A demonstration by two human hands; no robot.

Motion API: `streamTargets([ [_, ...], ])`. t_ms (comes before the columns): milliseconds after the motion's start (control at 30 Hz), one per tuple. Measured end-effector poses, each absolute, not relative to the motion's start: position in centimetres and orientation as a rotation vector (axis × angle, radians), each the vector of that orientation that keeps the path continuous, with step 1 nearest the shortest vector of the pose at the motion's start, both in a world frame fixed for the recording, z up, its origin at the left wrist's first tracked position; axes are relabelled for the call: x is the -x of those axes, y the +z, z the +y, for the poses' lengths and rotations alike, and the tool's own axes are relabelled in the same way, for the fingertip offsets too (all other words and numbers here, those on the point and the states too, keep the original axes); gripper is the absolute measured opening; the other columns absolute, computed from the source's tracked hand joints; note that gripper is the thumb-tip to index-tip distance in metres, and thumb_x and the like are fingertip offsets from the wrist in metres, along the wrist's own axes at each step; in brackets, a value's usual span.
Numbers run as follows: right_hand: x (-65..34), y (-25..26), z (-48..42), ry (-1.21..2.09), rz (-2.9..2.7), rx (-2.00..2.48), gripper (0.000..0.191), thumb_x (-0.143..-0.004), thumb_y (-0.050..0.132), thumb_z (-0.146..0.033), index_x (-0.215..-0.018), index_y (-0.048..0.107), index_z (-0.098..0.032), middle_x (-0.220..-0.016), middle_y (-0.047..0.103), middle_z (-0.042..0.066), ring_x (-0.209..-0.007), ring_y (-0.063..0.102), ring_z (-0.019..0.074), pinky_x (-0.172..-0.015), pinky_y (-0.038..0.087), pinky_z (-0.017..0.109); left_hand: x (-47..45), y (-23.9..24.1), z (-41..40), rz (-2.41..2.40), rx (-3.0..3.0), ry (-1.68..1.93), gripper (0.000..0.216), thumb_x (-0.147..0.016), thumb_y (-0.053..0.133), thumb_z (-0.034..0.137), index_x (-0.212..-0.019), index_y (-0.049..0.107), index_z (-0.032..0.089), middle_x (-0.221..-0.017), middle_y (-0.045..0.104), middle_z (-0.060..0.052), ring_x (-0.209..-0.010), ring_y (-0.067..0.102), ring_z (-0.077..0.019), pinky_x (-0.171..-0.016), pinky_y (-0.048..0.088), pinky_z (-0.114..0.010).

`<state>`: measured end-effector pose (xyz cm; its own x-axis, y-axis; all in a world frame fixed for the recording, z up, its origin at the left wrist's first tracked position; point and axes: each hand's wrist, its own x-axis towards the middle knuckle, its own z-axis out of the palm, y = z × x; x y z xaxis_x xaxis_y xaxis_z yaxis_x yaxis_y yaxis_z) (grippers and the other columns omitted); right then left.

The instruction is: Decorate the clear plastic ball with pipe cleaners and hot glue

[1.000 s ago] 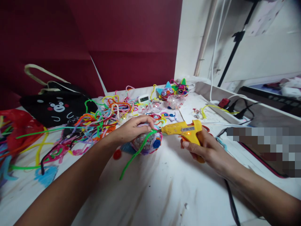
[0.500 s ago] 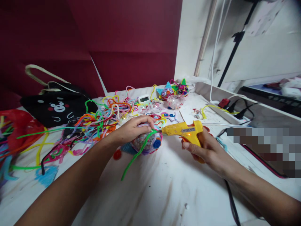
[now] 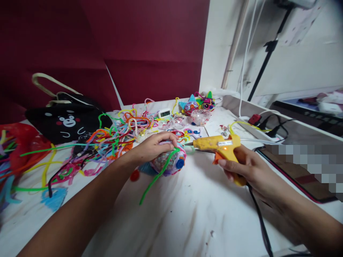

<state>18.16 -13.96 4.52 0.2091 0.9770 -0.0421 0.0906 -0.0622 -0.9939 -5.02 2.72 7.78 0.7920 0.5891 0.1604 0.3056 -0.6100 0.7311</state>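
Note:
My left hand (image 3: 154, 145) is closed over a small ball-shaped craft figure (image 3: 168, 161) wrapped in coloured pipe cleaners, pressing a green pipe cleaner (image 3: 157, 176) onto its top. The green strand trails down across the white table (image 3: 187, 221). My right hand (image 3: 248, 169) grips the handle of a yellow hot glue gun (image 3: 217, 144), whose orange light glows. Its nozzle points left and stands a short way off the figure's right side. The gun's black cord (image 3: 258, 217) runs back under my right forearm.
A tangled heap of coloured pipe cleaners (image 3: 107, 139) lies left of the figure. Behind are a black bear-face bag (image 3: 66, 121), a small digital timer (image 3: 164, 113), clear plastic balls (image 3: 199, 116), finished colourful figures (image 3: 198, 102) and a power strip (image 3: 257, 128) with cables. A red bag (image 3: 18, 142) sits far left.
My right hand has drawn the glue gun to the right, so its nozzle has left the figure. My left hand stays on the figure with the green pipe cleaner.

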Motion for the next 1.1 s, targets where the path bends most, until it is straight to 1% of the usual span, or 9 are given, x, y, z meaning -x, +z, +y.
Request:
streamTargets([
  [67,-18.7,4.9,-14.5,1.061,-1.094,1.456,0.028,-0.075,0.076,-0.040,-0.080,0.058,-0.019,-0.054,0.053,-0.003,-0.045,0.047,0.0087,-0.041,0.029,0.022,5.0,7.7,2.7,0.665,-2.248,0.510,0.013,-0.080,0.055,0.027,-0.085,0.064,0.019,-0.112,0.066,-0.004,-0.113,0.058,-0.0239,-0.100,0.043,-0.036],
  [167,-19.0,5.1,-15.3,1.192,-1.155,1.508,0.028,-0.074,0.076,-0.040,-0.074,0.059,-0.018,-0.056,0.055,-0.001,-0.046,0.046,0.0087,-0.041,0.029,0.022,5.0,7.5,2.9,0.665,-2.228,0.512,0.013,-0.080,0.056,0.028,-0.085,0.064,0.019,-0.112,0.066,-0.004,-0.109,0.060,-0.0234,-0.097,0.044,-0.035],
  [367,-18.6,3.6,-15.2,1.491,-1.351,1.458,0.026,-0.077,0.072,-0.038,-0.092,0.062,-0.018,-0.076,0.064,0.002,-0.057,0.054,0.0117,-0.049,0.041,0.024,4.9,7.3,2.9,0.654,-2.239,0.523,0.012,-0.079,0.056,0.028,-0.084,0.063,0.019,-0.108,0.066,-0.003,-0.106,0.060,-0.0230,-0.095,0.044,-0.034],
  [433,-18.8,3.3,-14.8,1.389,-1.466,1.593,0.030,-0.078,0.069,-0.043,-0.094,0.064,-0.018,-0.075,0.065,0.003,-0.057,0.055,0.0141,-0.048,0.041,0.026,4.8,7.4,2.8,0.652,-2.239,0.528,0.013,-0.079,0.056,0.028,-0.084,0.063,0.019,-0.106,0.066,-0.003,-0.105,0.060,-0.0229,-0.095,0.044,-0.033],
  [533,-18.9,3.9,-13.9,0.879,-1.678,1.867,0.030,-0.076,0.068,-0.045,-0.090,0.070,-0.018,-0.068,0.067,0.005,-0.056,0.057,0.0182,-0.051,0.040,0.030,4.7,7.6,2.5,0.633,-2.252,0.535,0.013,-0.079,0.056,0.028,-0.084,0.063,0.018,-0.101,0.066,-0.003,-0.103,0.060,-0.0226,-0.095,0.043,-0.032],
  [633,-17.9,5.3,-12.4,0.470,-1.771,1.779,0.022,-0.081,0.063,-0.039,-0.090,0.072,-0.022,-0.081,0.073,0.006,-0.066,0.060,0.0189,-0.063,0.043,0.032,4.6,7.6,2.4,0.636,-2.261,0.546,0.012,-0.079,0.056,0.027,-0.083,0.063,0.019,-0.100,0.066,-0.002,-0.101,0.060,-0.0219,-0.094,0.043,-0.032],
  [700,-16.7,6.1,-10.9,0.504,-1.787,1.628,0.019,-0.085,0.058,-0.037,-0.086,0.070,-0.022,-0.081,0.072,0.003,-0.067,0.060,0.0164,-0.064,0.043,0.030,4.5,7.5,2.4,0.628,-2.261,0.555,0.012,-0.079,0.055,0.027,-0.083,0.063,0.019,-0.099,0.066,-0.002,-0.101,0.060,-0.0216,-0.094,0.043,-0.032],
  [867,-14.6,6.1,-6.9,0.706,-1.724,1.411,0.014,-0.080,0.061,-0.031,-0.078,0.067,-0.018,-0.073,0.069,0.001,-0.066,0.058,0.0143,-0.062,0.042,0.027,4.4,7.2,2.8,0.562,-2.297,0.567,0.011,-0.078,0.055,0.026,-0.082,0.063,0.019,-0.093,0.065,-0.001,-0.095,0.060,-0.0202,-0.088,0.044,-0.030],
  [1100,-14.6,5.0,-5.1,0.873,-1.558,1.343,0.029,-0.067,0.074,-0.042,-0.072,0.064,-0.016,-0.064,0.062,0.000,-0.059,0.052,0.0122,-0.058,0.042,0.027,4.4,7.0,2.7,0.554,-2.290,0.585,0.012,-0.080,0.054,0.025,-0.082,0.064,0.019,-0.093,0.066,-0.001,-0.092,0.061,-0.0195,-0.086,0.045,-0.029],
])
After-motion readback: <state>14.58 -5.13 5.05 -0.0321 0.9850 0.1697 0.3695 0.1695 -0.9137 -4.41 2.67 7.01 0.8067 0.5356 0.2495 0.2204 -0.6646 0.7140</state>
